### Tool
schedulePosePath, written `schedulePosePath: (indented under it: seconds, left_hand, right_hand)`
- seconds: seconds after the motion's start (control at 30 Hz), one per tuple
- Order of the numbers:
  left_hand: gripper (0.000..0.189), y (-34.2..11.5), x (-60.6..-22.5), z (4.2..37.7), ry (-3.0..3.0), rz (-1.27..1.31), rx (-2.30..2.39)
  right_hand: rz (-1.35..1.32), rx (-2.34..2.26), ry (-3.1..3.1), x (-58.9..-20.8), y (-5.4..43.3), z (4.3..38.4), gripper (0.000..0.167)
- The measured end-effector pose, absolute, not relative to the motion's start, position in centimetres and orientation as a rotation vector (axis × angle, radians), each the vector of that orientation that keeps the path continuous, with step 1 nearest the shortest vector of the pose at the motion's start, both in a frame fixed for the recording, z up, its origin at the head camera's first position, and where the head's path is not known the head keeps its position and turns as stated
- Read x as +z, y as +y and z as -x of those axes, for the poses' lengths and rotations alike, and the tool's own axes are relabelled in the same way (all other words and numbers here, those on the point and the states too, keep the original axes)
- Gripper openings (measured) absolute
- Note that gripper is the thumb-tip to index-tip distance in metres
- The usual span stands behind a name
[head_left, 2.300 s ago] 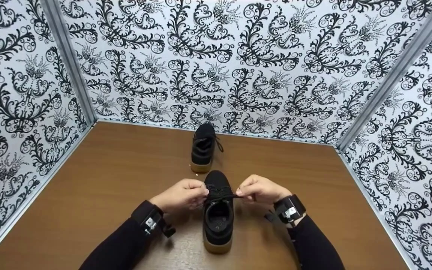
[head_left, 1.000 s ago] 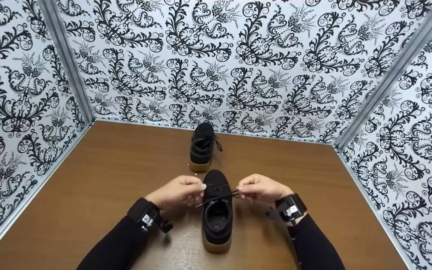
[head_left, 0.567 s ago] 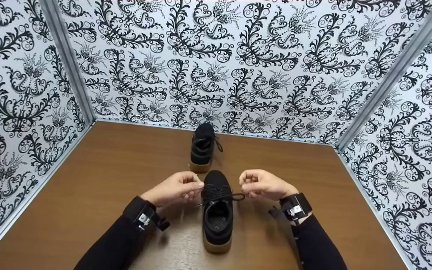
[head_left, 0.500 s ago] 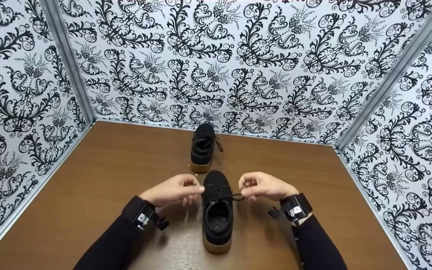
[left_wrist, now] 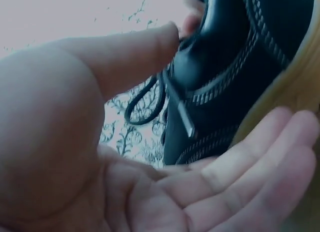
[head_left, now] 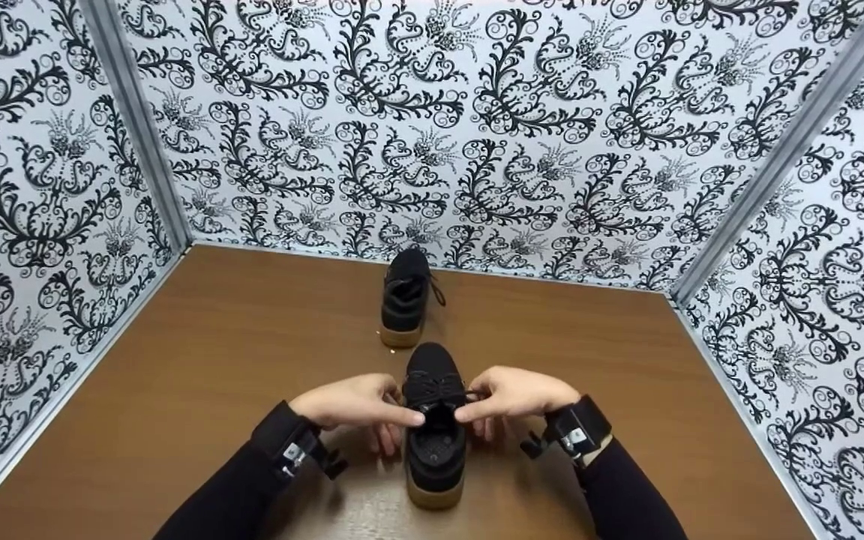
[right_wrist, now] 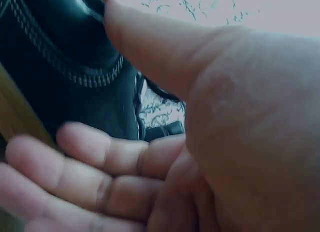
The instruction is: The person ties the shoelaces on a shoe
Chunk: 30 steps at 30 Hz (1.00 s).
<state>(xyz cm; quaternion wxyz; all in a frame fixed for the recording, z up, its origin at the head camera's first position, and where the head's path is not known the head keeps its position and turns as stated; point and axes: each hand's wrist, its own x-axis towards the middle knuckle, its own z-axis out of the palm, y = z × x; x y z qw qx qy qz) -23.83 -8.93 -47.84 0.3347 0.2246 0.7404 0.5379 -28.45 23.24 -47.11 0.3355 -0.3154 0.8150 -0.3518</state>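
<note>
A black lace-up shoe (head_left: 436,476) with a tan sole stands on the table, toe pointing away from me. Its black laces (head_left: 432,388) lie tied across the front; a lace loop (left_wrist: 144,104) and a tipped lace end (left_wrist: 186,121) dangle in the left wrist view. My left hand (head_left: 357,405) is at the shoe's left side, thumb at the collar edge, other fingers loosely extended along the side. Mirroring it, my right hand (head_left: 520,393) has its thumb at the right collar edge and its fingers reaching down beside the upper. Each index fingertip is partly hidden.
A second black shoe (head_left: 403,300) with a tan sole stands farther back, a lace loop hanging at its right. Patterned wall panels (head_left: 417,172) enclose the brown table (head_left: 252,322) at the back and sides.
Both hands pinched the laces and drew them sideways, then let them go. They have since come nearer to me, down to the shoe's collar, thumbs moving inward. Neither shoe has visibly moved.
</note>
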Motion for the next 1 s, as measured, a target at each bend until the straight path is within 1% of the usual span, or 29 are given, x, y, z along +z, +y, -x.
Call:
schedulePosePath:
  seconds: [0.33,0.5,0.6,0.7,0.77,1.0]
  left_hand:
    - [0.036,-7.4,-47.4,22.4,1.955,-0.484,1.496]
    - [0.04,-6.8,-47.2,22.1,1.991,-0.472,1.536]
    - [0.039,-6.5,-47.3,22.1,2.016,-0.479,1.562]
    - [0.037,-6.2,-47.4,22.2,2.032,-0.472,1.601]
    - [0.036,-5.9,-47.4,22.4,2.065,-0.465,1.624]
    - [0.023,-4.2,-47.1,24.3,2.249,-0.444,1.679]
  right_hand:
    - [0.68,-0.877,2.198,-46.2,22.0,26.7,0.037]
    - [0.639,-0.922,2.194,-45.8,21.6,26.3,0.029]
    - [0.671,-0.903,2.265,-45.4,21.5,26.0,0.022]
    - [0.694,-0.869,2.375,-45.1,21.7,25.7,0.02]
    - [0.692,-0.861,2.436,-44.9,21.8,25.5,0.021]
    - [0.522,-1.047,2.473,-44.6,22.4,25.8,0.027]
